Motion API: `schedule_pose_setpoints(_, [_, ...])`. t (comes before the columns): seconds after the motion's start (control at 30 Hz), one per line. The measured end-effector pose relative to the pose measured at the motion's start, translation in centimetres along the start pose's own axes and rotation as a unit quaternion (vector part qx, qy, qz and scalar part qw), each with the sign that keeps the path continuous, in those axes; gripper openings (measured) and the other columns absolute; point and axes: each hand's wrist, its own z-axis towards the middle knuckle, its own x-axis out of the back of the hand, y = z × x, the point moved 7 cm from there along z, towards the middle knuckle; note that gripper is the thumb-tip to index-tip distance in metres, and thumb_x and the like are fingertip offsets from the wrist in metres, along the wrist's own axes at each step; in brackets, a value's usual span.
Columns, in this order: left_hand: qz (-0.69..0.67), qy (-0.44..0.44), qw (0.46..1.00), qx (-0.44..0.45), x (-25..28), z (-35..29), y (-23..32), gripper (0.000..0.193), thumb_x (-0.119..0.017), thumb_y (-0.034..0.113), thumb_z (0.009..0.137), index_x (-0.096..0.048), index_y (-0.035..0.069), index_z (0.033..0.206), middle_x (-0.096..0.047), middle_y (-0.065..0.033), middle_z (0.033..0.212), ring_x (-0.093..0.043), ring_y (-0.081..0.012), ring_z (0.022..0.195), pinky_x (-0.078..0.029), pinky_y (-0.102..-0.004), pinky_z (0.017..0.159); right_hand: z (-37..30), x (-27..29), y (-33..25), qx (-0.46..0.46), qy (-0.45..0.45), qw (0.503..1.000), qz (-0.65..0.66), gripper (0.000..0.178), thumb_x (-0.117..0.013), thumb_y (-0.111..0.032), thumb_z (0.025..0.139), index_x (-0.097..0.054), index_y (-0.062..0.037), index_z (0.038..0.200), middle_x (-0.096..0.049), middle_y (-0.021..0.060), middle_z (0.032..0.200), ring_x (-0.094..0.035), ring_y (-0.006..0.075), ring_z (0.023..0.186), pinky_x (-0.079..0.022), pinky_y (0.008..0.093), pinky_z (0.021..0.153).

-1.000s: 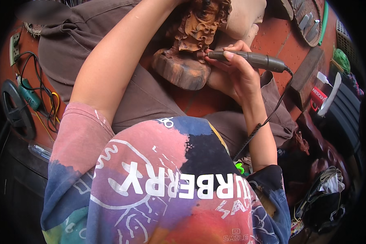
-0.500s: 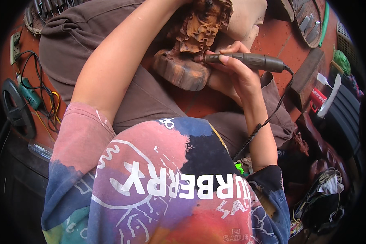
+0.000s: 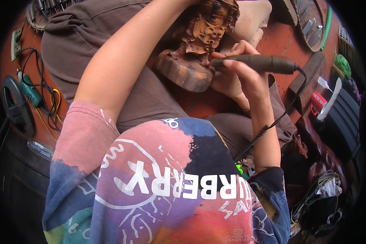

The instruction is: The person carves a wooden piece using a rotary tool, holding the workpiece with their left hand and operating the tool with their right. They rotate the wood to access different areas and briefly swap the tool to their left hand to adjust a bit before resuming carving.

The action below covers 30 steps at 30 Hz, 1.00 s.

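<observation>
My right hand (image 3: 251, 75) is closed around a brown rotary carving handpiece (image 3: 268, 63), fingers pinched near its front end. A coiled cord (image 3: 259, 134) trails from its back along my forearm. The handpiece's tip meets the side of a carved wooden figure (image 3: 209, 28), just above its base; the bit itself is hidden. Orange-brown wood with deep curls forms the figure, and its thick, rounded base (image 3: 185, 75) is darker and greyer. My left forearm (image 3: 130, 53) reaches up to the figure's top at the upper edge, where the hand is cut off from view.
Metal tools (image 3: 312, 30) lie in a round tray at the upper right. Below it are a dark wooden block (image 3: 309, 77) and a red mug (image 3: 318, 100). On the left are a green power tool (image 3: 29, 90), tangled cables (image 3: 49, 101) and a power strip (image 3: 15, 42).
The figure and my right hand have shifted slightly right in the picture. The handpiece has turned, so its front metal part no longer shows.
</observation>
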Motion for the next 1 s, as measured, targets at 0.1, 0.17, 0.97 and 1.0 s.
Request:
schedule_pose_setpoints(0.1, [0.021, 0.003, 1.0, -0.018, -0.5, 0.0, 0.5, 0.022, -0.059, 0.015, 0.086, -0.062, 0.006, 0.067, -0.055, 0.0013, 0.064, -0.048, -0.0092, 0.057, -0.038, -0.0273, 0.053, 0.2, 0.7, 0.5, -0.023, 0.04, 0.998, 0.052, 0.016, -0.069, -0.005, 0.081, -0.054, -0.0029, 0.086, -0.065, 0.0055, 0.087, -0.061, 0.0092, 0.082, -0.048, 0.0231, 0.075])
schedule_pose_setpoints(0.17, [0.016, -0.007, 1.0, -0.019, -0.5, 0.3, 0.1, 0.022, -0.058, 0.016, 0.087, -0.063, 0.006, 0.067, -0.055, 0.0017, 0.064, -0.047, -0.0092, 0.057, -0.038, -0.0273, 0.054, 0.3, 0.0, 0.2, -0.006, 0.037, 0.999, -0.037, 0.016, -0.07, -0.006, 0.082, -0.055, -0.0024, 0.088, -0.065, 0.0033, 0.085, -0.06, 0.0072, 0.08, -0.047, 0.022, 0.072])
schedule_pose_setpoints(0.97, [-0.265, -0.124, 0.953, 0.081, 1.6, -0.4, -0.9, 0.024, -0.053, 0.017, 0.084, -0.064, -0.003, 0.076, -0.066, -0.0146, 0.072, -0.065, -0.0214, 0.064, -0.055, -0.0332, 0.066, -0.7, 0.6, 2.1, -0.072, 0.035, 0.971, 0.226, 0.014, -0.064, -0.003, 0.085, -0.054, -0.0022, 0.094, -0.062, 0.0105, 0.093, -0.067, 0.0279, 0.098, -0.056, 0.04, 0.088])
schedule_pose_setpoints(1.0, [-0.269, -0.124, 0.953, 0.065, 1.6, -0.3, -0.7, 0.024, -0.053, 0.017, 0.085, -0.063, -0.002, 0.076, -0.066, -0.0146, 0.072, -0.064, -0.0213, 0.064, -0.055, -0.033, 0.066, -0.8, 0.5, 2.1, -0.067, 0.036, 0.972, 0.222, 0.013, -0.064, -0.003, 0.085, -0.054, -0.0023, 0.094, -0.062, 0.0105, 0.093, -0.067, 0.0283, 0.1, -0.056, 0.0397, 0.089])
